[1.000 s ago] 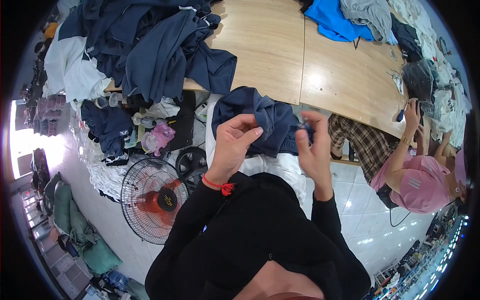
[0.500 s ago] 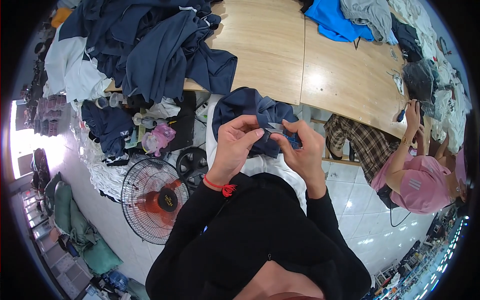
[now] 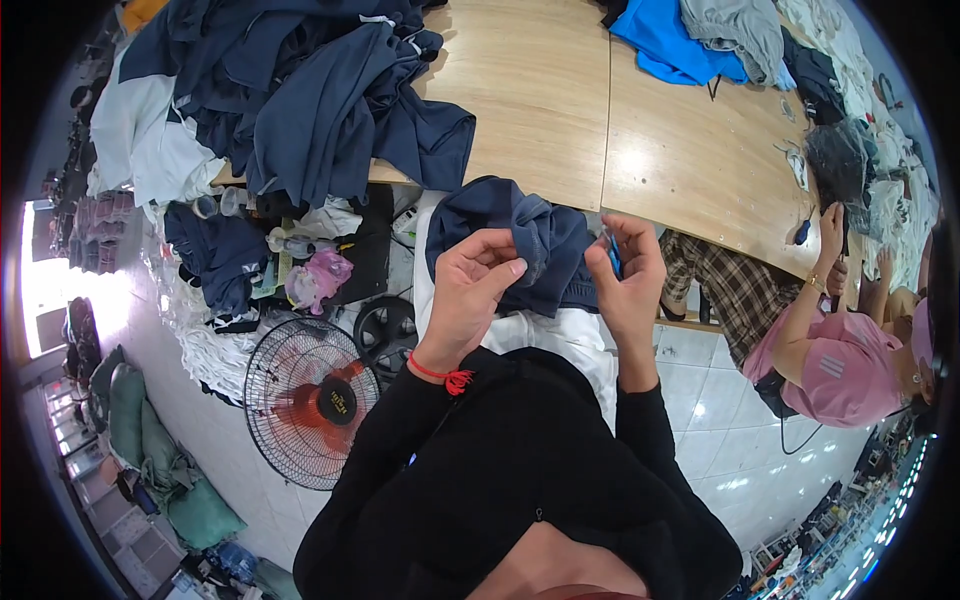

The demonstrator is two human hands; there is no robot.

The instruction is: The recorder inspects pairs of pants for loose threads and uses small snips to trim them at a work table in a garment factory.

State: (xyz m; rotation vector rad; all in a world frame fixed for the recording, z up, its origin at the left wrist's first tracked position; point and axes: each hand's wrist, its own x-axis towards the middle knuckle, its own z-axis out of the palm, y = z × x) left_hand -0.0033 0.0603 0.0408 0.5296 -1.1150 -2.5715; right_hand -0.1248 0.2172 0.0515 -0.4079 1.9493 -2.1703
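Observation:
A navy garment [image 3: 560, 262] lies bunched over my lap, its edge raised near the middle. Thumb and fingers of my left hand [image 3: 477, 285] pinch that edge, and a red cord bracelet circles the wrist. To the right, a short way off the cloth, my right hand [image 3: 630, 275] is closed around thread snips [image 3: 615, 262]. Only a bit of their blue handle shows between the fingers; most of the tool is hidden by the hand.
Ahead stands a wooden table [image 3: 530, 90] with a heap of navy garments [image 3: 320, 110] at left and blue cloth [image 3: 665, 45] at right. A standing fan [image 3: 310, 400] is at my left. A person in pink [image 3: 840, 375] works at the right.
My right hand has drawn back to the right with the snips, whose blades were at the garment's edge before. My left hand keeps its pinch in about the same place.

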